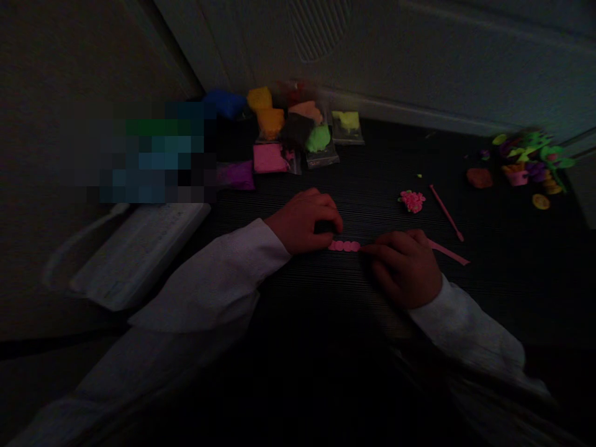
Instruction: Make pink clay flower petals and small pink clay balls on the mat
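Observation:
A short row of small pink clay discs [344, 246] lies on the dark table [372, 167] between my two hands. My left hand [305, 220] rests with curled fingers pinching the row's left end. My right hand [405, 267] is curled too, its fingertips touching the row's right end. A thin pink tool [449, 253] sticks out from under my right hand toward the right; whether the hand grips it is unclear. Both arms wear pale long sleeves.
Several bags of coloured clay [284, 127] lie at the back of the table. A pink clay cluster [412, 200] and a second pink stick [446, 212] lie right of centre. Small clay figures [531, 161] stand far right. A white keyboard-like object [139, 248] lies left.

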The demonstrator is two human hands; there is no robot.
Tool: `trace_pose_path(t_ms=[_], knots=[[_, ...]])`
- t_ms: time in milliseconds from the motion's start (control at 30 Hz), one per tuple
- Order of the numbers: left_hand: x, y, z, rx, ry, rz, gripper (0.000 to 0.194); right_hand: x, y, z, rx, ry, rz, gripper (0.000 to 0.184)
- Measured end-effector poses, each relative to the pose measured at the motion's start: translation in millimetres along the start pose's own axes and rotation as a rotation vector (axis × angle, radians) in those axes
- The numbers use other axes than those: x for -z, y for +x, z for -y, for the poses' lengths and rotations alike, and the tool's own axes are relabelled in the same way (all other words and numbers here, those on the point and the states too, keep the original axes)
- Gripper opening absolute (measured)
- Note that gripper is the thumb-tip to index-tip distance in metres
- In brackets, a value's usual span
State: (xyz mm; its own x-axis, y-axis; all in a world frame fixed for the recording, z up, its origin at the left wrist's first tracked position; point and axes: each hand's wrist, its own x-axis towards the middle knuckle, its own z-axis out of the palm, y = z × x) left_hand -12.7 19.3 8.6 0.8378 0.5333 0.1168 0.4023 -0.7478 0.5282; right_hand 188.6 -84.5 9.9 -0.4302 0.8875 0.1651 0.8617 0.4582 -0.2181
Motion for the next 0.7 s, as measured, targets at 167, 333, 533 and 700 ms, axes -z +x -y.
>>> trace_pose_path(t_ms=[167, 333, 533, 700], knots=[[3.5, -2.0, 2.6, -0.019, -0.022, 0.033, 0.017, -0.9, 0.0, 0.0, -0.007, 0.004, -0.018, 0.025], [4.8, -2.9, 3.3, -0.018, -0.004, 0.056, 0.015, -1.2, 0.9, -0.1, -0.009, -0.001, 0.001, 0.025], [5.4, -3.2, 2.7, -0.025, -0.009, 0.066, 0.017, -1.2, 1.6, -0.1, -0.037, -0.003, 0.009, 0.026], [0.6, -2.4, 1.1, -0.033, 0.009, -0.002, 0.021, -0.1, 1.6, 0.0, -0.036, 0.011, -0.01, 0.024]])
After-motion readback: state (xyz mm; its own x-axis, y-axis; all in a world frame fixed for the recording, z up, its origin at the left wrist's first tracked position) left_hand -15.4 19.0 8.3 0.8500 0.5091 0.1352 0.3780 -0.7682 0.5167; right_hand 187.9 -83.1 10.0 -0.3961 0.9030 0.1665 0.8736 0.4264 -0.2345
